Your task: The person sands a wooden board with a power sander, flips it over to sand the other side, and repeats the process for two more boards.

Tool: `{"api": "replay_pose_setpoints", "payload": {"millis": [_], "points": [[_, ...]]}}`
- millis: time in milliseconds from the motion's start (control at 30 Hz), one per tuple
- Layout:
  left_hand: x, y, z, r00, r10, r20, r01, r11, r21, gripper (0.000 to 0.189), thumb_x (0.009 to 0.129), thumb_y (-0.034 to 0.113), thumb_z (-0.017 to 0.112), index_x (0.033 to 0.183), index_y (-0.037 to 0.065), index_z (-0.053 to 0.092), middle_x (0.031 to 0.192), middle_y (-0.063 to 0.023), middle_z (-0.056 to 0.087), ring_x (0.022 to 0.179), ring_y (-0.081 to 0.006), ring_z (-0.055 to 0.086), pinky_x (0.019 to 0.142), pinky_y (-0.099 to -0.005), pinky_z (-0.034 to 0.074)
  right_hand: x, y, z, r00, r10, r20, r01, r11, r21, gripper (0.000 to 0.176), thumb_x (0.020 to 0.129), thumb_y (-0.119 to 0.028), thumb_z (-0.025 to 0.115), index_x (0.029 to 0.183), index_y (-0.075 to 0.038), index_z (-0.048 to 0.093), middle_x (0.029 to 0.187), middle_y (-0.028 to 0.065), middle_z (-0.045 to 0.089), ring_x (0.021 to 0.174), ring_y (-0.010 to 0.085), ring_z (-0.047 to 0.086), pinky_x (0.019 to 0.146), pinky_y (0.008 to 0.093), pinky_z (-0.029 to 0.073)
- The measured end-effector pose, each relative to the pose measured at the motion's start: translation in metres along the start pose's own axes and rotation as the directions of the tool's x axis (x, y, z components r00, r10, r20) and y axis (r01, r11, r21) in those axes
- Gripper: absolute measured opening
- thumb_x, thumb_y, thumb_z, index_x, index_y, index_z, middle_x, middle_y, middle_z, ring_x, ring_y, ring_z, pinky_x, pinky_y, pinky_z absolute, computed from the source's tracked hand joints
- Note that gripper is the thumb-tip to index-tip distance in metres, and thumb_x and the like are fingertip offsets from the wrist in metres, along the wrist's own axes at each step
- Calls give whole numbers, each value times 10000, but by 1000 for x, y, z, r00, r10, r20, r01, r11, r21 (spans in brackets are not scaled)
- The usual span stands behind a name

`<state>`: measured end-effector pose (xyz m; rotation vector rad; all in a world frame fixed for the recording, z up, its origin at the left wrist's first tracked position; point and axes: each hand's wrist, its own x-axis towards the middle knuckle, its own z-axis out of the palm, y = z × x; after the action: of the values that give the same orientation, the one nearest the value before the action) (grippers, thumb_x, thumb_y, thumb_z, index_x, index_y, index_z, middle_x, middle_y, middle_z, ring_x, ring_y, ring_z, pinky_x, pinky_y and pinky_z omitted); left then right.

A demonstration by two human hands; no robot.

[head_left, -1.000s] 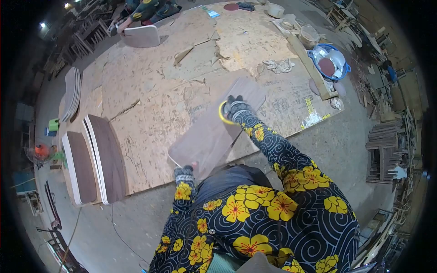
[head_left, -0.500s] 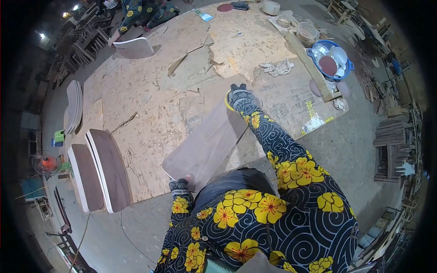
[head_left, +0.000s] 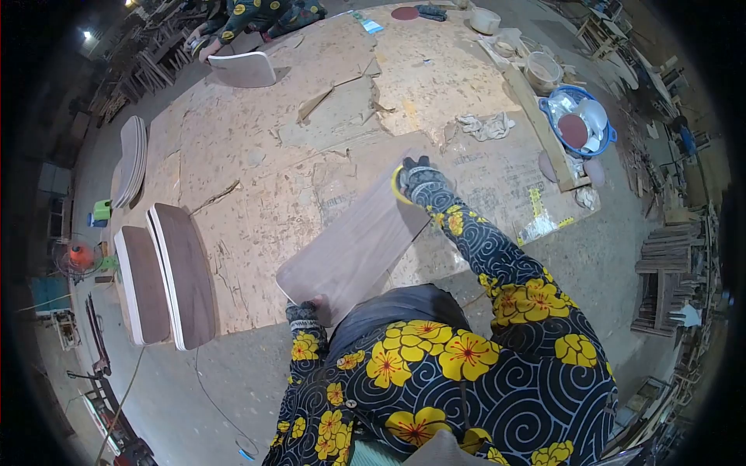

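A wooden board (head_left: 342, 241) with rounded corners and purplish-brown grain lies slantwise before me, its near end against my body. My left hand (head_left: 305, 309), in a grey knit glove with bare fingertips, grips the near left corner, thumb on top. Toward the far end, my gloved right hand (head_left: 420, 177) closes over a round yellow-edged pad (head_left: 399, 185) pressed flat on the board. Most of the pad is hidden beneath the palm.
Curved boards (head_left: 183, 276) stand at the left, a stack (head_left: 130, 163) behind them. A blue basket (head_left: 611, 133) holds a red disc (head_left: 573, 130). A wooden bar (head_left: 536, 128) and rag (head_left: 486, 126) lie rightward. Another person's hand (head_left: 208, 50) is by an upright board (head_left: 245, 71).
My view has turned slightly. My right hand and the pad have shifted a little back from the board's far end. My left hand keeps its grip. The other person's hands have moved.
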<state>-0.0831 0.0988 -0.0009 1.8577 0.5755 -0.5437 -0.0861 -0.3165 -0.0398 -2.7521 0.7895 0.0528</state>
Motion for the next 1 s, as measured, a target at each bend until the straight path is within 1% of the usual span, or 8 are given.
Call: {"api": "replay_pose_setpoints", "payload": {"millis": [133, 367, 433, 567, 733, 800, 967, 1000], "points": [[33, -38, -3, 997, -62, 46, 70, 976, -205, 533, 671, -13, 816, 1160, 7, 604, 956, -98, 655, 770, -269, 626, 703, -422, 542, 9, -16, -15, 998, -7, 65, 11, 998, -58, 423, 889, -333, 565, 1289, -197, 545, 1340, 140, 520, 1249, 355, 528, 975, 552, 428], [27, -44, -2, 996, 79, 39, -70, 978, -196, 280, 759, 13, 757, 1017, 21, 648, 910, -76, 654, 785, -272, 580, 742, -414, 514, 2, -35, -27, 963, 268, -36, -262, 957, 129, 379, 887, -259, 570, 1260, -192, 571, 1267, 198, 558, 1085, 370, 620, 886, 506, 526], [15, -30, -5, 997, -24, 69, 36, 984, -174, 239, 781, 37, 745, 1001, 21, 651, 904, -70, 652, 790, -270, 572, 737, -430, 504, 11, -32, -28, 959, 279, -54, -268, 950, 159, 373, 883, -248, 573, 1248, -171, 581, 1234, 193, 584, 1101, 364, 613, 888, 496, 527], [50, -59, -12, 996, 50, 77, -45, 997, -63, 203, 818, 80, 718, 1001, 21, 651, 899, -67, 652, 803, -282, 566, 732, -470, 483, 7, -27, -32, 971, 223, -84, -215, 972, 94, 380, 870, -233, 586, 1239, -144, 592, 1169, 170, 629, 1113, 332, 601, 895, 462, 522], [49, -51, -14, 979, -160, 127, 183, 964, -195, 275, 761, 63, 730, 1015, 9, 639, 913, -76, 660, 843, -295, 604, 730, -465, 510, 11, -16, -19, 958, 219, -187, -206, 975, 88, 373, 851, -236, 606, 1211, -141, 600, 1079, 142, 667, 1078, 303, 610, 884, 444, 517], [54, -56, -14, 982, -142, 127, 164, 968, -190, 234, 777, 138, 742, 958, 10, 668, 905, -58, 667, 864, -297, 595, 732, -464, 492, 5, -10, -27, 965, 218, -148, -196, 969, 148, 372, 870, -241, 588, 1227, -139, 562, 1152, 234, 582, 1003, 404, 645, 817, 511, 551], [81, -83, -17, 998, 31, 48, -23, 986, -163, 265, 756, 152, 741, 962, 0, 673, 912, -92, 663, 790, -290, 611, 697, -446, 500, 18, 48, 33, 967, 46, -252, -51, 999, -16, 366, 885, -279, 573, 1227, -150, 557, 1185, 254, 558, 938, 429, 652, 765, 546, 556], [80, -83, -18, 998, 37, 58, -28, 988, -154, 275, 748, 138, 742, 973, 0, 665, 917, -98, 660, 778, -291, 611, 695, -446, 503, -3, 41, 6, 973, 131, -189, -120, 991, 67, 368, 884, -285, 576, 1224, -146, 557, 1187, 255, 558, 931, 430, 653, 754, 547, 557]]}}
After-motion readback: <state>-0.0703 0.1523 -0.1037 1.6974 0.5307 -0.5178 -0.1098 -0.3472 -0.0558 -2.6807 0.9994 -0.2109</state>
